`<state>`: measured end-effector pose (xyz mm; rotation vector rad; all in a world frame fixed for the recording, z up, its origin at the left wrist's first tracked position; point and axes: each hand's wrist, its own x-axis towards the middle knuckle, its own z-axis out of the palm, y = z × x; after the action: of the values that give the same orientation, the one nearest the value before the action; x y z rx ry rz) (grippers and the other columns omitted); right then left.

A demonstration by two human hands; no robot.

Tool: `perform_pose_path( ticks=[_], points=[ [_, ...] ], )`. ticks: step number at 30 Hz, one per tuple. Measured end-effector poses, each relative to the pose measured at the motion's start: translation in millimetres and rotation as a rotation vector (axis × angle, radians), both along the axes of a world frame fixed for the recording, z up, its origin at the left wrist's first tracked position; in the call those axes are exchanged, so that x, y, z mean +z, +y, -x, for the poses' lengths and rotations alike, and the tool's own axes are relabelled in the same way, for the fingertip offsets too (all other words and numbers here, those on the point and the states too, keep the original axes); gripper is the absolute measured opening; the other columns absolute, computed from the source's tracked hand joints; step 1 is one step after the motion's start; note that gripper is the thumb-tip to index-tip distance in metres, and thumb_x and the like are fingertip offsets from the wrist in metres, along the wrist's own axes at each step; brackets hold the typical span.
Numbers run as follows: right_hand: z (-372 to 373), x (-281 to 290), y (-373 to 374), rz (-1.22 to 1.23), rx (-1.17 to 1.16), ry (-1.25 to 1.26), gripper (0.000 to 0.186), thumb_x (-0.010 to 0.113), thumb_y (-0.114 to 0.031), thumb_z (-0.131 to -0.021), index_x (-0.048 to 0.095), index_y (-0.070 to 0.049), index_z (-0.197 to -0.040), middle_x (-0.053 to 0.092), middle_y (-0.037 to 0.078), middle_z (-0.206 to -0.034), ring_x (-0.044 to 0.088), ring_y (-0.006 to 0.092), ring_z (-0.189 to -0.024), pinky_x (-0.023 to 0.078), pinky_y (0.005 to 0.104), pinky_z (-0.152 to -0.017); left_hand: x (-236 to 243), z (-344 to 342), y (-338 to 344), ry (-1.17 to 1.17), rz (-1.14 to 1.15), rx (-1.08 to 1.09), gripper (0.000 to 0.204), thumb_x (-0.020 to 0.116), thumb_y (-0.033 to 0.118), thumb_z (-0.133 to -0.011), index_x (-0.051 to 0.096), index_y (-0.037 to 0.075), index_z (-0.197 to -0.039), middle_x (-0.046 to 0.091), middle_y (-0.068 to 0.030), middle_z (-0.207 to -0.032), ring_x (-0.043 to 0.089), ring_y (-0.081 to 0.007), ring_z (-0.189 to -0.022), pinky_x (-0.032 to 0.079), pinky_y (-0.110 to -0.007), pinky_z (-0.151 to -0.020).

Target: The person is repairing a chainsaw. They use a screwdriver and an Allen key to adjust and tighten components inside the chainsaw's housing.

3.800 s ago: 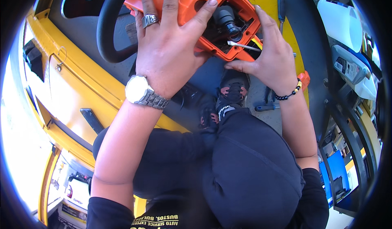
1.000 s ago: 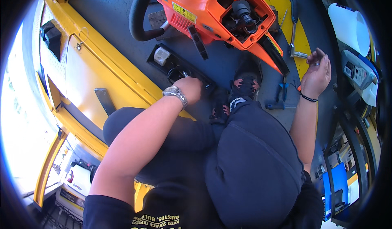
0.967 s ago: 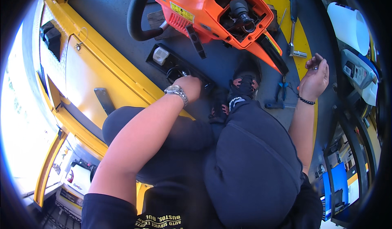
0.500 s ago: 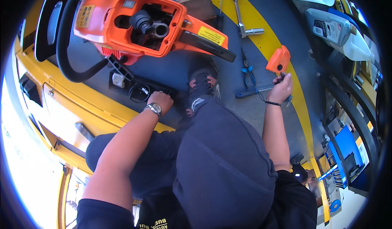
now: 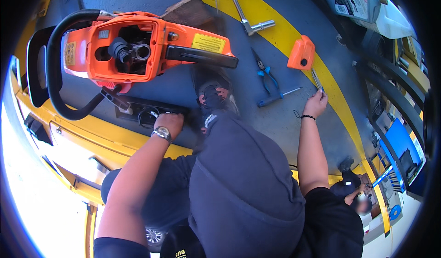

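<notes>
No hands on the chainsaw (image 5: 158,51) now, a change from a few seconds ago! It lies at 10 o'clock, housing open and inner parts bare, so I'd call work on the saw body paused, attention on the loose gear around it. Over at 3 o'clock, the right hand (image 5: 316,102) is stretched out, fingertips at the near end of a slim silver tool (image 5: 317,79), whose far tip sits right by the orange moulded piece (image 5: 301,52); a pinch or just a touch, I can't tell. Pliers (image 5: 265,74) lie at that hand's 10, a screwdriver (image 5: 270,100) at its 9. The left hand (image 5: 170,124) is at the black tray (image 5: 178,109), fingers curled, their grip hidden.
</notes>
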<state>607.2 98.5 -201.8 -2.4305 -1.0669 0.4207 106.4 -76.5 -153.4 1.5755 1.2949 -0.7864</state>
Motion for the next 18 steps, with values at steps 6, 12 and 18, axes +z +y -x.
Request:
perform_pose_path(
  ticks=[6,12,18],
  points=[
    [-44,1,-21,0.313,0.335,-0.637,0.049,0.067,-0.021,-0.089,0.057,-0.001,-0.133,0.055,0.025,-0.136,0.058,0.0383,-0.123,0.045,0.0493,-0.107,53,12,38,-0.041,0.025,0.155,0.02,0.057,0.018,-0.089,0.067,0.004,-0.099,0.074,-0.0202,-0.087,0.073,-0.0375,-0.087,0.059,-0.048,-0.079],
    [-52,14,23,0.719,0.568,-0.681,0.053,0.065,-0.02,-0.089,0.053,-0.012,-0.14,0.05,0.016,-0.148,0.051,0.039,-0.134,0.044,0.0506,-0.108,92,40,46,-0.212,-0.083,0.451,0.018,0.067,0.019,-0.081,0.065,0.005,-0.093,0.07,-0.0181,-0.08,0.069,-0.04,-0.079,0.055,-0.05,-0.074],
    [-73,28,65,0.734,0.457,-0.615,0.048,0.063,-0.019,-0.09,0.055,-0.01,-0.137,0.07,0.016,-0.117,0.069,0.0376,-0.105,0.054,0.0476,-0.093,126,45,69,-0.478,-0.269,0.824,0.012,0.068,0.007,-0.078,0.064,0.002,-0.088,0.07,-0.0156,-0.082,0.069,-0.0343,-0.076,0.055,-0.042,-0.07]
  ],
)
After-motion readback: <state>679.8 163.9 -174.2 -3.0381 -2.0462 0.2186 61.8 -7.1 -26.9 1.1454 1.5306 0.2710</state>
